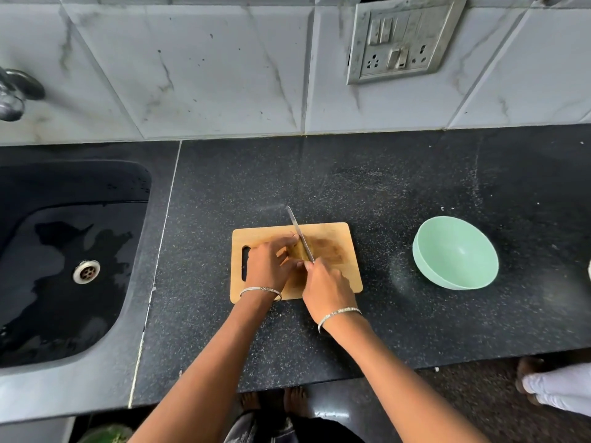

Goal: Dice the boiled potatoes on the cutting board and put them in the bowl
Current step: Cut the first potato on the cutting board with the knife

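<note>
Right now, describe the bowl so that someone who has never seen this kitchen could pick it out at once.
Start at the black speckled countertop under the tiled wall, with the sink at its left end. Right of the wooden cutting board sits the bowl, apart from the board. It is the only round, pale mint-green thing there, and it is empty.
</note>
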A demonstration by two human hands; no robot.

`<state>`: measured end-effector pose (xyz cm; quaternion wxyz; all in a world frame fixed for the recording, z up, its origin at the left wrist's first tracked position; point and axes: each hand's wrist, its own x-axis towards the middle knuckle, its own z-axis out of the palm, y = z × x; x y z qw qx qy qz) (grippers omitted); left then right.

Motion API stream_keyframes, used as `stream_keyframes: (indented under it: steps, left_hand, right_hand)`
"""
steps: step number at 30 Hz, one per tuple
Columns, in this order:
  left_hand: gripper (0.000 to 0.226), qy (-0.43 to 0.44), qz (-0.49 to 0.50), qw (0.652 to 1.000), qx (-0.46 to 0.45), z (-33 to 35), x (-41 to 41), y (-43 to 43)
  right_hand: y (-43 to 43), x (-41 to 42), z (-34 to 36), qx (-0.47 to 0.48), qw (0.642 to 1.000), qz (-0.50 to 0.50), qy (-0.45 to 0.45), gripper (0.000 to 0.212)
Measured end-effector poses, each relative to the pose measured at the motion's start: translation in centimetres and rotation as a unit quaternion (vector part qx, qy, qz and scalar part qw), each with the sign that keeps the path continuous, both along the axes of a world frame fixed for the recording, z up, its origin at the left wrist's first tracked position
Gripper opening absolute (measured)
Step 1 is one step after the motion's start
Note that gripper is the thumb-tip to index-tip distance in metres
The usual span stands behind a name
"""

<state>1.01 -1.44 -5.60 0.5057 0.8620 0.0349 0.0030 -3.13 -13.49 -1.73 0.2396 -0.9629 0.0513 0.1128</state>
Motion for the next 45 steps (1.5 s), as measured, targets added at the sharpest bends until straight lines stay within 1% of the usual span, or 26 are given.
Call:
stream_keyframes:
  steps: [3, 6, 11, 16, 22, 25, 29, 34, 38, 45]
  left_hand:
    - [0.049, -0.007, 0.01, 0.999, 0.033, -0.1, 0.1, -0.1]
    - [0.048, 0.001, 0.013, 0.998, 0.061, -0.1, 0.3, -0.2]
    - [0.051, 0.004, 0.017, 0.999, 0.03, 0.2, 0.1, 0.0]
    - [0.049, -0.008, 0.017, 1.0, 0.016, 0.5, 0.0, 0.2]
    - [0.049, 0.004, 0.016, 0.999, 0.029, 0.4, 0.3, 0.2]
    - [0.05, 0.017, 0.011, 0.999, 0.032, 0.6, 0.4, 0.3]
    - [0.051, 0.018, 0.009, 1.0, -0.006, 0.6, 0.4, 0.6]
    - [0.048, 0.009, 0.009, 0.999, -0.042, 0.1, 0.3, 0.9]
    - [0.047, 0.0, 0.016, 0.999, -0.034, -0.2, 0.2, 0.9]
    - [0.047, 0.017, 0.008, 0.999, -0.026, 0.3, 0.6, 1.0]
  right_hand:
    - [0.4, 1.3, 0.3, -0.002, 1.0, 0.004, 0.008, 0.031]
    - [-0.2, 0.4, 0.2, -0.015, 1.0, 0.013, 0.004, 0.032]
    - [-1.1, -2.5, -0.2, -0.044, 0.999, 0.026, 0.012, 0.032]
    - [0.3, -0.5, -0.1, -0.034, 0.999, 0.011, 0.02, 0.033]
    - [0.6, -0.1, -0.3, -0.038, 0.999, 0.0, 0.025, 0.033]
    - [0.6, -1.4, -0.4, -0.07, 0.997, 0.004, 0.025, 0.033]
    - [0.7, -2.3, -0.5, -0.084, 0.996, -0.004, 0.026, 0.031]
    - [1.9, -0.1, -0.8, -0.073, 0.996, -0.02, 0.043, 0.033]
    - [2.3, 0.0, -1.4, -0.076, 0.996, -0.015, 0.033, 0.033]
    - [2.3, -0.2, -1.6, -0.088, 0.995, -0.02, 0.039, 0.034]
